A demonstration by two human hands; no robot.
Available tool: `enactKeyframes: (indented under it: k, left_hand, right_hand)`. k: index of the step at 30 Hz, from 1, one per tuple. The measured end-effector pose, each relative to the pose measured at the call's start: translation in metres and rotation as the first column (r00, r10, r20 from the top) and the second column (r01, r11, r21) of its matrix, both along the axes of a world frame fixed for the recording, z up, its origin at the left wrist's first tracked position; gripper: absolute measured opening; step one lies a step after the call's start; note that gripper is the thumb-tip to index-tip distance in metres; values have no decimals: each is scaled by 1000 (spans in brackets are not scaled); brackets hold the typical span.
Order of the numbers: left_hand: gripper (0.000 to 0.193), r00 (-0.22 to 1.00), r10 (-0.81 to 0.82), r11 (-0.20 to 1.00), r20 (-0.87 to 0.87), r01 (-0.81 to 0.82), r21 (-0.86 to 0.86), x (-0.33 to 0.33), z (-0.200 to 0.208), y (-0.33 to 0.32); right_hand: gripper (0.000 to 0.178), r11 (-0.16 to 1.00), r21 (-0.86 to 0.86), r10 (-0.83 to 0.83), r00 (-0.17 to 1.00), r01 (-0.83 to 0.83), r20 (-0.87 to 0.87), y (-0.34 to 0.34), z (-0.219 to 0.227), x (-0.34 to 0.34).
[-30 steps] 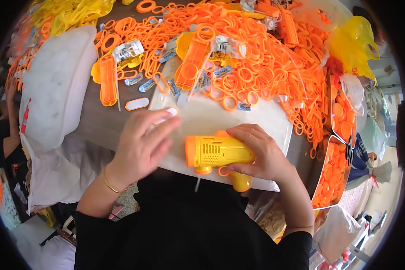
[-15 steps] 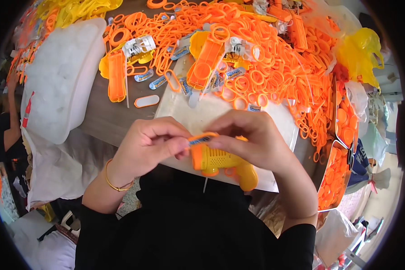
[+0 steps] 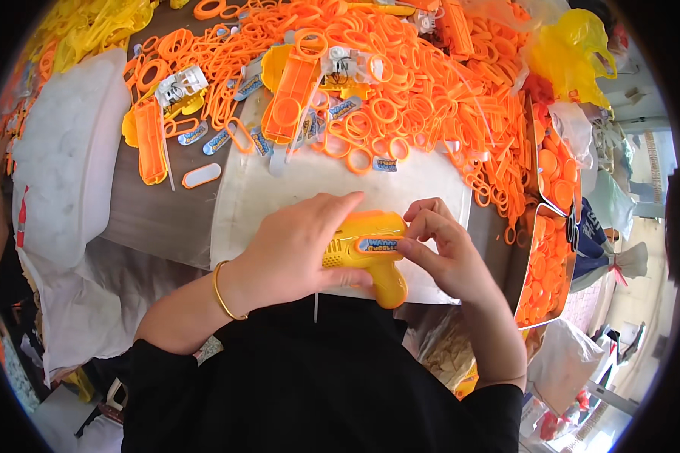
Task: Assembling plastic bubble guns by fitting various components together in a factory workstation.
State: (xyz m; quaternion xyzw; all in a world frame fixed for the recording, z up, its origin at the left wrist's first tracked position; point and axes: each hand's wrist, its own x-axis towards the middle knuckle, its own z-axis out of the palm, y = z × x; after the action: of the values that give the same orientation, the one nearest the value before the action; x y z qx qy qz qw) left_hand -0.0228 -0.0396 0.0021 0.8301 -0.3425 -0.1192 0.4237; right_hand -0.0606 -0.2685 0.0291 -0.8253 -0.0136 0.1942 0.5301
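Over the white board, the left hand is gripping the yellow toy gun; the right hand is touching its blue label, whether pinching one cannot tell. Earlier between both hands, this label is now sitting on the gun's side, so the fitting seems advancing. Its long axis is lying across the board, front pointing left, handle toward the person.

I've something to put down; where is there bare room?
Bare: the pale flat sheet between the yellow plastic toy gun and the orange plastic ring heap; brown tabletop between sheet and white plastic tub. Crowded: the far side, under that heap.
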Motion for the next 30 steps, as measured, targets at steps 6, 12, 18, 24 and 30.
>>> enactKeyframes:
  k: [6, 12, 18, 24, 30]
  left_hand:
    - [64, 999, -6, 1000, 44, 7, -9, -2, -11, 1]
    - [54, 999, 1, 999, -48, -3, -36, -1, -2, 1]
    - [50, 999, -34, 999, -23, 35, 31, -3, -2, 1]
    - [55, 998, -42, 997, 43, 44, -58, -4, -6, 2]
    - [64, 992, -64, 998, 113, 66, -9, -5, -3, 5]
  right_hand:
    - [14, 986, -94, 136, 991, -136, -9, -1, 11, 12]
    - [16, 975, -58, 206, 971, -215, -125, 2, 17, 13]
    - [23, 946, -241, 244, 966, -219, 79, 0, 13, -4]
    - [67, 916, 84, 390, 826, -391, -407, -3, 3, 36]
    - [62, 892, -49, 408, 848, -449, -337, -2, 0, 36]
